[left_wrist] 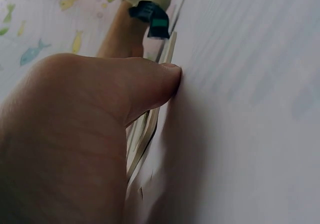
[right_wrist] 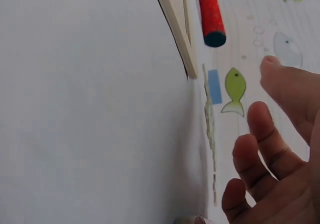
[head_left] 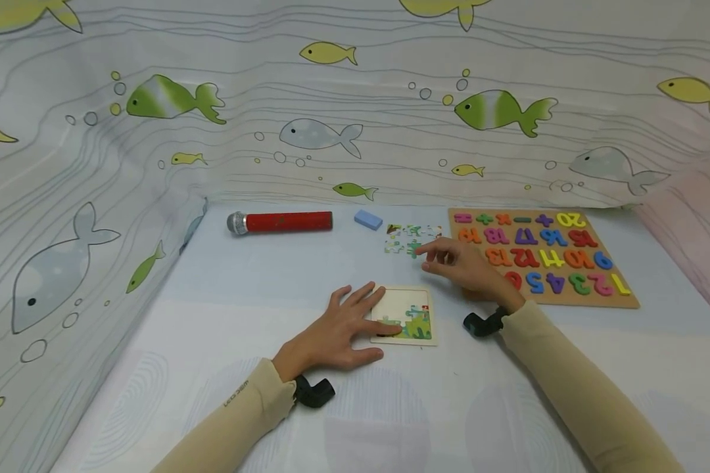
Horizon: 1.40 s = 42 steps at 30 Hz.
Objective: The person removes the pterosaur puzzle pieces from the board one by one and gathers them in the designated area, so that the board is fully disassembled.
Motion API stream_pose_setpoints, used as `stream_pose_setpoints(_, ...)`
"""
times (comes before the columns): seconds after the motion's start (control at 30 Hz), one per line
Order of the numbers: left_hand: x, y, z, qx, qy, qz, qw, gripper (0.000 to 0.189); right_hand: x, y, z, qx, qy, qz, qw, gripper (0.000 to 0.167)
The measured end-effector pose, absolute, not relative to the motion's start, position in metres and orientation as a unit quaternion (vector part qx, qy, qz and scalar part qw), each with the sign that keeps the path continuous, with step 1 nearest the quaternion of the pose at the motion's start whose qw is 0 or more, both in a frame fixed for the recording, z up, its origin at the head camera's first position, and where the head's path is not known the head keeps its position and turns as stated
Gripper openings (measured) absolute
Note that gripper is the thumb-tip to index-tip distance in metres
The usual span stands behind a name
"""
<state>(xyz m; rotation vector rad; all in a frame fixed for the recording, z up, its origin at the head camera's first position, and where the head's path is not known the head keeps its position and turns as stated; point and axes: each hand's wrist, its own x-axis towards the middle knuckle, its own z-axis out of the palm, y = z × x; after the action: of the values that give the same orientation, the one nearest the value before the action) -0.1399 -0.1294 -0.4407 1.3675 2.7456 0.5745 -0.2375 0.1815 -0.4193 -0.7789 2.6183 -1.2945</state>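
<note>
My left hand (head_left: 337, 328) rests with spread fingers over the left side of a small wooden puzzle tray (head_left: 402, 297). One finger reaches across the joined green pieces (head_left: 417, 323) in its lower part, and the thumb lies by the tray's near edge. In the left wrist view the thumb (left_wrist: 155, 79) overlaps the tray's edge. My right hand (head_left: 464, 266) hovers beside a group of loose puzzle pieces (head_left: 395, 244), its fingers loosely bent. From the right wrist camera, thumb and fingers (right_wrist: 267, 144) stand apart with nothing between them; the loose pieces (right_wrist: 209, 121) show edge-on.
A wooden number board (head_left: 574, 302) with colourful numerals lies at the right, partly behind my right hand. Farther back are a blue block (head_left: 368, 219) and a red microphone (head_left: 286, 222). A fish-patterned cloth (head_left: 242, 157) hangs behind and at the sides.
</note>
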Motion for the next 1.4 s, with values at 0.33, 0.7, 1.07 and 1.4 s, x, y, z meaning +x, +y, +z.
stream_pose_setpoints(0.33, -0.140, -0.129, -0.440, 0.433, 0.883, 0.182, 0.015, 0.046, -0.221, 0.187, -0.421, -0.306, 0.850, -0.423, 0.071, 0.024)
stream_pose_setpoints(0.7, -0.139, -0.128, -0.441, 0.432, 0.883, 0.180, 0.014, 0.046, -0.204, 0.194, -0.424, -0.346, 0.840, -0.412, 0.070, 0.024)
stream_pose_setpoints(1.07, -0.140, -0.128, -0.441, 0.436, 0.881, 0.185, 0.004, 0.047, -0.191, 0.185, -0.418, -0.356, 0.852, -0.362, 0.131, 0.023)
stream_pose_setpoints(1.4, -0.141, -0.128, -0.443, 0.438, 0.881, 0.177, -0.003, 0.046, -0.184, 0.177, -0.417, -0.374, 0.860, -0.323, 0.128, 0.034)
